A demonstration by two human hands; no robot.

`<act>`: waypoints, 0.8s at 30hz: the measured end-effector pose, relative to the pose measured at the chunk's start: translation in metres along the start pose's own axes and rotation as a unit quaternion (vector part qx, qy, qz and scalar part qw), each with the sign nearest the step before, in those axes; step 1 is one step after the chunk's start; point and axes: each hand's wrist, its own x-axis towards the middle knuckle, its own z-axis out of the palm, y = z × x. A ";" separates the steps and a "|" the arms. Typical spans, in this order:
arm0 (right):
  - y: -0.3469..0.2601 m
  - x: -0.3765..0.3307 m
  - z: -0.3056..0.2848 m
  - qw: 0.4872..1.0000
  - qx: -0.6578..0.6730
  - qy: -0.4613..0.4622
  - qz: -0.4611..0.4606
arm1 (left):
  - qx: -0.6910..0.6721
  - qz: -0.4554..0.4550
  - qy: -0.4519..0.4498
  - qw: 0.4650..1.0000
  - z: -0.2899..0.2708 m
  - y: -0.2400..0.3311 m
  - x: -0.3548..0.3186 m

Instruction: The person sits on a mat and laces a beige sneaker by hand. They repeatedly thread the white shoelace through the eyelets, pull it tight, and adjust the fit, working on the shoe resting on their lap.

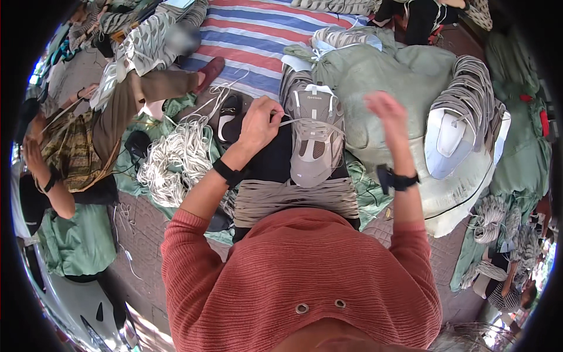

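A grey shoe upper point(317, 136) with mesh panels and a white edge rests on my lap, toe toward me. My left hand point(260, 124) is beside its left edge, thumb and fingers pinched on a pale shoelace point(302, 121) that runs across the upper. My right hand point(389, 115) is raised to the right of the upper, over a green sack. Motion smears its fingers, so whether they hold the lace is unclear. Across my thighs lies a row of beige laces point(296, 198).
A heap of white laces point(176, 161) lies on green cloth at the left. Stacked grey uppers point(463, 111) sit on the green sack point(381, 76) at the right. Behind is a striped sheet point(252, 38). Another person point(82, 141) works at the left with a lace.
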 end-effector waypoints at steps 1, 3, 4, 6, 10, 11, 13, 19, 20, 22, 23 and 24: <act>0.014 0.009 0.019 0.990 -0.104 -0.067 -0.062 | 0.014 0.011 -0.004 1.000 0.004 0.002 0.002; 0.027 0.023 0.056 0.962 -0.163 -0.177 -0.127 | 0.020 0.028 -0.019 0.999 0.011 0.003 0.004; 0.030 0.027 0.068 0.936 -0.230 -0.191 -0.188 | 0.037 0.025 -0.016 0.999 0.014 0.003 0.003; 0.036 0.030 0.085 0.856 -0.356 -0.215 -0.306 | 0.070 0.017 -0.008 0.997 0.018 0.002 0.000; 0.046 0.032 0.097 0.876 -0.305 -0.257 -0.271 | 0.121 0.045 -0.021 0.991 0.017 0.002 -0.001; 0.048 0.029 0.098 0.884 -0.292 -0.256 -0.258 | 0.130 0.051 -0.025 0.990 0.016 0.004 -0.002; 0.050 0.027 0.099 0.900 -0.269 -0.258 -0.224 | 0.148 0.063 -0.033 0.986 0.015 0.008 -0.001; 0.049 0.025 0.100 0.911 -0.248 -0.251 -0.214 | 0.173 0.055 -0.082 0.980 0.018 0.006 0.003; 0.055 0.028 0.099 0.911 -0.233 -0.244 -0.237 | 0.176 0.037 -0.097 0.979 0.017 0.004 0.008; 0.065 0.029 0.096 0.913 -0.250 -0.227 -0.229 | 0.207 -0.028 -0.148 0.967 0.024 0.003 0.021; 0.062 0.029 0.100 0.911 -0.243 -0.235 -0.235 | 0.191 -0.085 -0.207 0.956 0.025 -0.001 0.024; 0.059 0.028 0.102 0.909 -0.243 -0.240 -0.238 | 0.234 -0.137 -0.246 0.931 0.031 0.003 0.029</act>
